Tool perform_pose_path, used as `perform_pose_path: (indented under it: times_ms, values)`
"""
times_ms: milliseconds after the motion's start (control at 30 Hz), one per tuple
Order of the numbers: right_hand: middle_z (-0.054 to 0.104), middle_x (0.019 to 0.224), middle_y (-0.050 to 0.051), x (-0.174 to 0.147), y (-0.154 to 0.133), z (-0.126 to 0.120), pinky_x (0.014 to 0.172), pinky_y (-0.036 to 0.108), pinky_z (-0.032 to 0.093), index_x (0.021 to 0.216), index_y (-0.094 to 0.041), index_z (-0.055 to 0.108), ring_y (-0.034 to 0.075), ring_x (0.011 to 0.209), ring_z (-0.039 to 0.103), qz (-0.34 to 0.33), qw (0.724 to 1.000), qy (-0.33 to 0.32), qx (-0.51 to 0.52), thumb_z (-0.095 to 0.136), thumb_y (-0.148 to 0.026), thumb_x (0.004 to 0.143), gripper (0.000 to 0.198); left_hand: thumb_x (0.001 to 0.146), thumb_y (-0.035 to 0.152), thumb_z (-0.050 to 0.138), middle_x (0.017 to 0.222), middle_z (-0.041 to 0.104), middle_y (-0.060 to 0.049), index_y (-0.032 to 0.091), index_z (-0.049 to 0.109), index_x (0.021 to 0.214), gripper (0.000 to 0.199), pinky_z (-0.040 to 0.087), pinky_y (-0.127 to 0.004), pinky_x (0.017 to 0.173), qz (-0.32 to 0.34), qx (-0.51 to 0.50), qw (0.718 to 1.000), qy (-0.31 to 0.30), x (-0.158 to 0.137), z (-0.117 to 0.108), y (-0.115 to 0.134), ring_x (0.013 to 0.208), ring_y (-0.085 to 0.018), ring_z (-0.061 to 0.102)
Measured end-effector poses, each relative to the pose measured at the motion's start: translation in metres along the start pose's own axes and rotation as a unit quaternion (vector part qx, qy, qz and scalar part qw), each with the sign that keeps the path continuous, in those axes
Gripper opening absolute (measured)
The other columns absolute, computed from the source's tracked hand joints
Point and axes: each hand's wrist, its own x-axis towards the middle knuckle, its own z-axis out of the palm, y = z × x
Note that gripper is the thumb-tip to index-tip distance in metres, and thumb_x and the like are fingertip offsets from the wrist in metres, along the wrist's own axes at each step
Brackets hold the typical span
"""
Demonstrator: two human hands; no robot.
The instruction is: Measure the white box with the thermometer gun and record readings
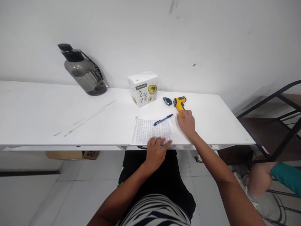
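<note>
My right hand has its fingers closed round the handle of a yellow infrared thermometer, which lies on the white table. My left hand rests at the table's front edge, its fingers stretched out over the lower part of a sheet of paper filled with small print or writing. Across the sheet's upper right lies a blue pen. A dark wristwatch sits just left of the thermometer. Behind these stands a white box with avocado pictures.
A large grey water bottle stands against the wall at the left of the narrow white table. Below the table is a cardboard box. On the right are a dark metal frame and another person's leg.
</note>
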Motion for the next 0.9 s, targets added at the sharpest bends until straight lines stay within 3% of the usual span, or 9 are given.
perform_pose_path:
  times_ms: [100, 167, 300, 567, 733, 800, 900]
  values:
    - [0.053, 0.115, 0.017, 0.036, -0.007, 0.002, 0.087, 0.049, 0.039, 0.123, -0.014, 0.054, 0.034, 0.106, 0.05, 0.037, 0.985, -0.027, -0.168, 0.054, -0.042, 0.086, 0.046, 0.085, 0.01, 0.056, 0.11, 0.068, -0.003, 0.034, 0.067, 0.117, 0.041, 0.037, -0.044, 0.102, 0.001, 0.005, 1.0, -0.008, 0.0, -0.001, 0.0, 0.106, -0.022, 0.057]
    - [0.05, 0.119, 0.02, 0.058, -0.011, 0.005, 0.088, 0.05, 0.038, 0.125, -0.012, 0.05, 0.036, 0.109, 0.048, 0.078, 0.973, -0.055, -0.209, 0.058, -0.045, 0.083, 0.055, 0.085, 0.011, 0.057, 0.111, 0.068, -0.003, 0.034, 0.066, 0.119, 0.042, 0.037, -0.044, 0.101, -0.001, 0.007, 1.0, -0.019, 0.0, -0.003, 0.0, 0.107, -0.023, 0.057]
    - [0.045, 0.126, 0.018, 0.077, -0.013, 0.015, 0.089, 0.046, 0.039, 0.128, -0.013, 0.045, 0.033, 0.112, 0.047, 0.137, 0.969, -0.068, -0.195, 0.061, -0.05, 0.081, 0.062, 0.086, 0.016, 0.058, 0.114, 0.067, -0.003, 0.033, 0.063, 0.122, 0.04, 0.035, -0.046, 0.103, -0.006, 0.001, 0.999, -0.037, 0.0, -0.007, 0.003, 0.11, -0.024, 0.056]
    - [0.046, 0.125, 0.02, 0.067, -0.005, 0.021, 0.091, 0.047, 0.039, 0.125, -0.011, 0.046, 0.035, 0.114, 0.047, 0.173, 0.96, -0.077, -0.208, 0.063, -0.054, 0.077, 0.067, 0.09, 0.028, 0.056, 0.115, 0.067, -0.005, 0.023, 0.06, 0.121, 0.032, 0.034, -0.047, 0.106, -0.025, -0.028, 0.997, -0.073, 0.006, -0.021, 0.006, 0.112, -0.024, 0.056]
    - [0.055, 0.12, 0.019, 0.068, -0.001, 0.02, 0.093, 0.045, 0.039, 0.126, -0.012, 0.049, 0.033, 0.112, 0.054, 0.203, 0.952, -0.15, -0.17, 0.057, -0.057, 0.08, 0.065, 0.09, 0.031, 0.056, 0.108, 0.066, -0.007, 0.023, 0.061, 0.116, 0.028, 0.043, -0.047, 0.097, -0.025, -0.039, 0.993, -0.109, 0.016, -0.028, 0.007, 0.102, -0.024, 0.058]
    - [0.059, 0.116, 0.018, 0.068, 0.0, 0.02, 0.089, 0.042, 0.042, 0.126, -0.012, 0.049, 0.032, 0.108, 0.058, 0.214, 0.952, -0.164, -0.144, 0.058, -0.053, 0.08, 0.062, 0.091, 0.031, 0.055, 0.108, 0.063, -0.007, 0.023, 0.061, 0.116, 0.027, 0.046, -0.043, 0.091, -0.034, -0.073, 0.992, -0.097, 0.021, -0.03, 0.002, 0.101, -0.023, 0.058]
    - [0.063, 0.111, 0.017, 0.069, -0.001, 0.018, 0.083, 0.039, 0.045, 0.121, -0.012, 0.053, 0.032, 0.102, 0.062, 0.219, 0.956, -0.152, -0.121, 0.059, -0.047, 0.079, 0.055, 0.091, 0.032, 0.054, 0.119, 0.054, -0.011, 0.024, 0.057, 0.121, 0.031, 0.044, -0.042, 0.097, -0.082, -0.097, 0.992, 0.007, 0.036, -0.038, -0.013, 0.115, -0.024, 0.051]
